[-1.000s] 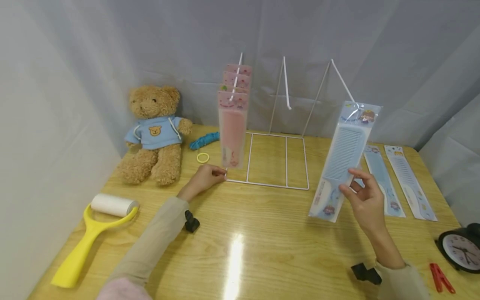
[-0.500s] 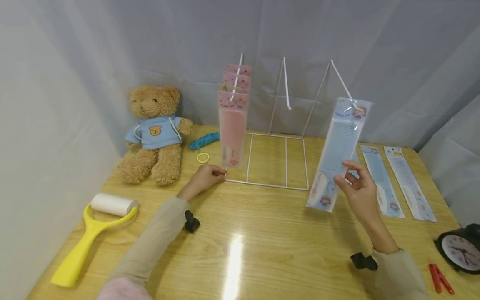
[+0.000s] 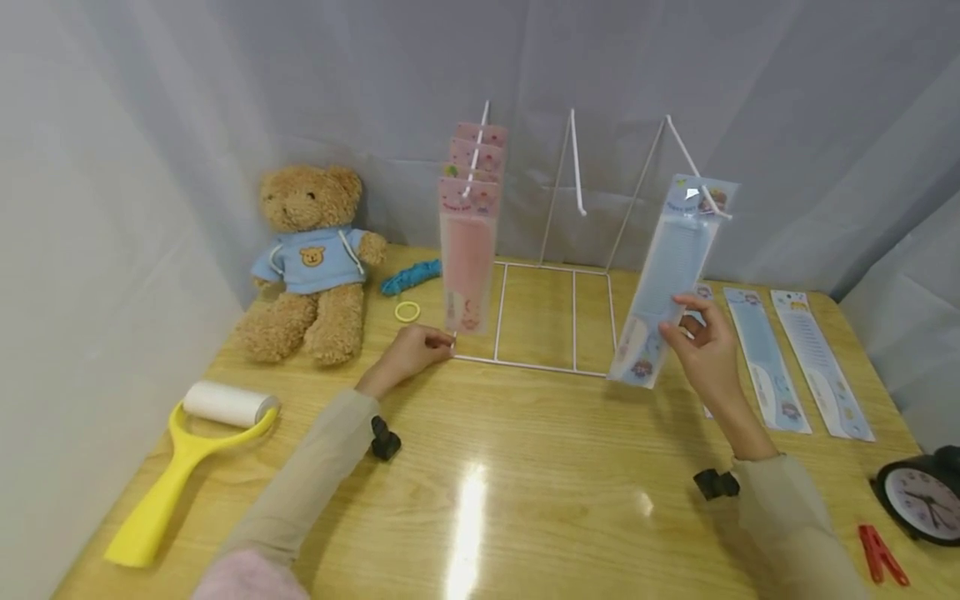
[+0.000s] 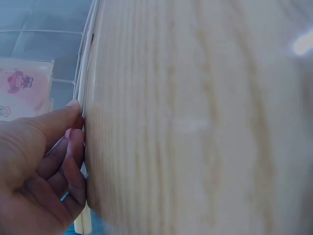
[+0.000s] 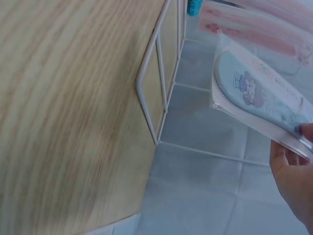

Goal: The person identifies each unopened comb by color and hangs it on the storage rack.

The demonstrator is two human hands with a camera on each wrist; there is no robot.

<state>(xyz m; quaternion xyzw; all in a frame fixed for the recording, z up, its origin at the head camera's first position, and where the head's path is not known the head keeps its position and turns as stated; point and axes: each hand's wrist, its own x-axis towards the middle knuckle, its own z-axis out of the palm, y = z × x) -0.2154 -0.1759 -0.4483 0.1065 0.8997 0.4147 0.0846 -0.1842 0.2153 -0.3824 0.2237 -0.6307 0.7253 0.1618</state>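
My right hand (image 3: 705, 346) pinches the lower part of a blue comb in a clear packet (image 3: 667, 275), thumb in front. The packet leans, and the right hook (image 3: 686, 154) of the white wire rack (image 3: 536, 364) crosses its header card, with the hook's tip showing in front. In the right wrist view the packet's printed lower end (image 5: 254, 90) points towards the rack. My left hand (image 3: 411, 357) pinches the rack's front left corner, thumb and fingers on the wire (image 4: 80, 93). Several pink packaged combs (image 3: 468, 258) hang on the left hook. The middle hook (image 3: 576, 167) holds nothing.
More blue packaged combs (image 3: 767, 358) lie at the right of the table. A teddy bear (image 3: 311, 258), blue cord (image 3: 411, 277), yellow ring (image 3: 407, 312) and yellow-handled lint roller (image 3: 187, 450) are at the left. A black clock (image 3: 918, 500) and red clip (image 3: 882, 554) lie front right.
My right hand has moved the blue comb packet up, left and back along the right hook, and the hook's tip now shows in front of the card. My left hand stays on the rack's corner.
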